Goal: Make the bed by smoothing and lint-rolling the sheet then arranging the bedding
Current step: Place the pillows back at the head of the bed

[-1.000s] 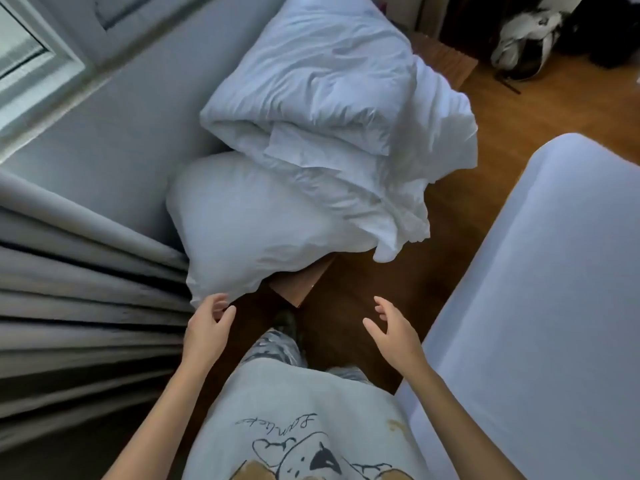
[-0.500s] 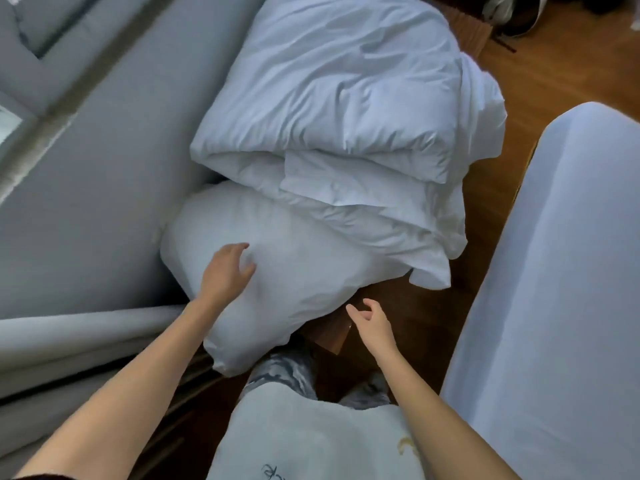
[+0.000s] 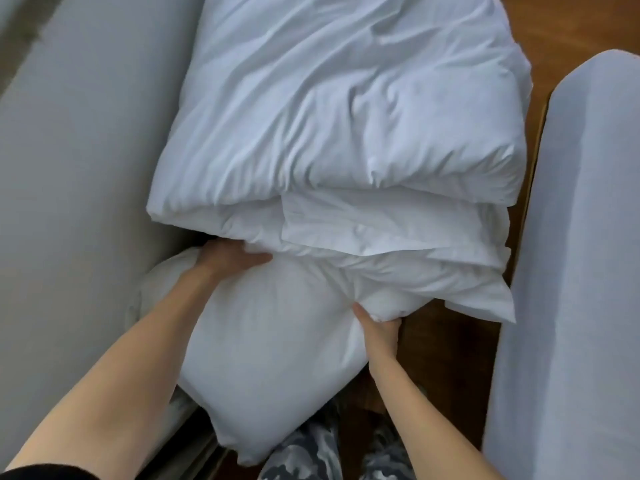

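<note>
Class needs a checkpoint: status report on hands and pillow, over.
Left hand on pillow top, fingers under folded duvet. Right hand grips pillow's right edge. Duvet overlaps pillow's far end.

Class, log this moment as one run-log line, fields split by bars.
step: lifting pillow | left hand: on pillow top, under folded duvet | right hand: grips pillow edge | bed: sheet bare

No text, label, brand, number or sign can be read anywhere, neither on the white bedding nor on anything else around the hands
</note>
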`<state>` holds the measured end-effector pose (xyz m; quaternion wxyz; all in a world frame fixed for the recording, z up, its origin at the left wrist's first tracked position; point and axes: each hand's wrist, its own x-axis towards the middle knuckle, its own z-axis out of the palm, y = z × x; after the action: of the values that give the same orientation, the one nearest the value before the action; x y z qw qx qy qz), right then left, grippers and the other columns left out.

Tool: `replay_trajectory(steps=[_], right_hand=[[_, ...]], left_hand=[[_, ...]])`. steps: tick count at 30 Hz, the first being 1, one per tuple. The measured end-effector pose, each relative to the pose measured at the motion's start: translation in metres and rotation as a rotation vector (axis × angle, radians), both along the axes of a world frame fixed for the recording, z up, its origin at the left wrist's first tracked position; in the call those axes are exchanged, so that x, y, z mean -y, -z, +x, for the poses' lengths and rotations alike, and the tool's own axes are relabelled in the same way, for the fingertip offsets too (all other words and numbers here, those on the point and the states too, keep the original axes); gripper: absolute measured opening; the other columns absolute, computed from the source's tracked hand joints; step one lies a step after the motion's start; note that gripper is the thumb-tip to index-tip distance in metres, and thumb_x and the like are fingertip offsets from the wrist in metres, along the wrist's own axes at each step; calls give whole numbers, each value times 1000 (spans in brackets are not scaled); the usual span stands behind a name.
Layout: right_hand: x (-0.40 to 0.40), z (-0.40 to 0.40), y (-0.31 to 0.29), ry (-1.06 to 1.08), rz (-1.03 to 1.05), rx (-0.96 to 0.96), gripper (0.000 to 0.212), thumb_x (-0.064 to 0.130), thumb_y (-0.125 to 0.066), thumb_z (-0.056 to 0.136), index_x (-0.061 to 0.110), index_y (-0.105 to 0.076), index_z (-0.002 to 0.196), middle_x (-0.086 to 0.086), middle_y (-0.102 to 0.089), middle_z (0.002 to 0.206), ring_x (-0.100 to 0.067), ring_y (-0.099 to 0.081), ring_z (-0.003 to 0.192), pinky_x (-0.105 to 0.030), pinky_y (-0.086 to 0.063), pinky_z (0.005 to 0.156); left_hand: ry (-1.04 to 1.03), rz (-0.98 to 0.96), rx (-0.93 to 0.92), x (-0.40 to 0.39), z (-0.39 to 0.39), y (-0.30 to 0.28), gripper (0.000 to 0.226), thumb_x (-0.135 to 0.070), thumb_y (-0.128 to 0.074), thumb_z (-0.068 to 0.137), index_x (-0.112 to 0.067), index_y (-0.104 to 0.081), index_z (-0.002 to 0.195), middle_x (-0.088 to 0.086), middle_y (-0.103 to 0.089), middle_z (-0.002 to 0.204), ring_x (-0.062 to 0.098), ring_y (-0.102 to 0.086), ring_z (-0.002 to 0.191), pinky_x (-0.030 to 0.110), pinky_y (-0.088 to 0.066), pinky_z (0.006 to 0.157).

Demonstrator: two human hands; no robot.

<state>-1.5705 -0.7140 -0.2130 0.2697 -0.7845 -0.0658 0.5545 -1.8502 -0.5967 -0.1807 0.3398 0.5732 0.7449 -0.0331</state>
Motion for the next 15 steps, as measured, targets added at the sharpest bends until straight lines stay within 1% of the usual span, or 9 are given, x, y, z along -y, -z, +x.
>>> replay_trajectory(steps=[2,4,5,7,9,12,15], right_hand=[[0,2,-7,48,44,-73,64,29,-82,75,18,-51,130,2,-62,120,-17,-59,104,-37,-45,100],[11,4,-19,103,42,-149,45,23,-79,80,17,-59,120,-2,-66,114,-20,-62,102,-43,-47,100],[19,5,-26,118,31,-176,42,22,-78,81,15,-61,119,-2,-67,112,-22,-63,101,-44,-48,100],[34,10,-40,131,24,-223,44,21,-77,81,11,-61,121,-4,-69,111,-24,-64,102,-45,-49,98],[48,16,-54,114,35,-249,42,20,-76,82,10,-61,120,-6,-69,111,-25,-65,102,-46,-50,97],[75,27,-76,88,60,-286,38,19,-75,83,11,-61,117,-7,-69,112,-27,-65,102,-47,-51,96],[113,46,-95,30,85,-329,30,19,-74,84,12,-62,111,-7,-70,110,-27,-67,100,-46,-52,95]], left_hand=[[-7,-6,-39,7,6,-4,75,-55,-73,77,-17,-48,136,8,-56,135,30,-53,121,37,-45,94],[-46,-24,-31,17,11,-12,71,-54,-72,77,-17,-49,133,7,-61,127,30,-57,114,37,-48,89],[-63,-16,-15,23,12,-16,70,-54,-72,77,-18,-49,133,6,-62,125,30,-58,112,38,-48,88],[-97,-1,9,38,10,-27,69,-53,-71,79,-20,-48,134,5,-62,124,30,-59,111,38,-48,87],[-116,16,10,57,10,-39,64,-52,-70,79,-19,-50,130,5,-64,119,30,-60,106,38,-48,81],[-127,61,-62,94,17,-66,53,-52,-69,79,-18,-52,116,4,-65,107,30,-60,96,37,-44,72],[-166,127,-98,144,34,-100,42,-50,-69,80,-17,-52,100,3,-64,95,25,-54,80,37,-39,67]])
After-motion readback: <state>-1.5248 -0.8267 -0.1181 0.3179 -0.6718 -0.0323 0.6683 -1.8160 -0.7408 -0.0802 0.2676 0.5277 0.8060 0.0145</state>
